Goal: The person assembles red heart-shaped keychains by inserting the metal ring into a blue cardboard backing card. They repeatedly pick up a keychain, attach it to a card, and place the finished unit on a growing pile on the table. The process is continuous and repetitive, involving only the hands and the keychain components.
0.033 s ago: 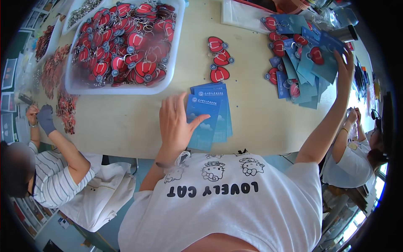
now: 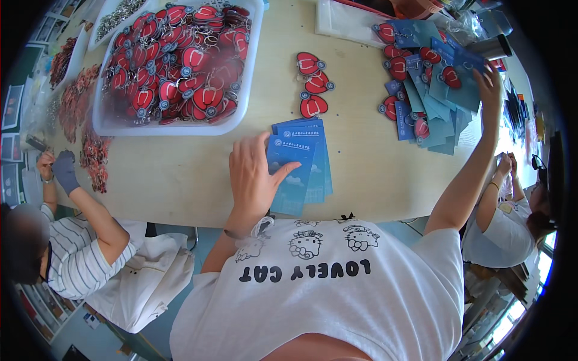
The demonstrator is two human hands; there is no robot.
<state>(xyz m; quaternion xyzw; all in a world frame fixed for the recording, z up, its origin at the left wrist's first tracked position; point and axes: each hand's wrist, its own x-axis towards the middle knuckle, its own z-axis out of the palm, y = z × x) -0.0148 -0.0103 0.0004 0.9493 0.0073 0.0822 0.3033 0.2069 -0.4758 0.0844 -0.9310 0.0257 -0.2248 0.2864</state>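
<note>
On the table before me lies a small fanned stack of blue cards (image 2: 295, 174). My left hand (image 2: 250, 171) rests at its left side, fingers spread, thumb lying across the top card. Beyond the stack, three red keychains (image 2: 313, 84) with small round blue tags form a column. Reaching far right, my right hand (image 2: 490, 90) has its fingers apart at the edge of a blue-green card (image 2: 466, 66). That card is part of a loose heap where red keychains lie on the cards; the fingertips' contact is partly hidden.
A white plastic bin (image 2: 102, 114) full of red keychains stands at the upper left. Beside it are heaps of reddish small parts (image 2: 95, 150) and a tray of metal rings (image 2: 117, 21). Co-workers sit at left, one gloved (image 2: 65, 171), and right (image 2: 500, 228). A dark cylinder (image 2: 490, 48) stands behind the heap.
My right hand has shifted slightly left and away from me at the heap. My left hand stays on the stack.
</note>
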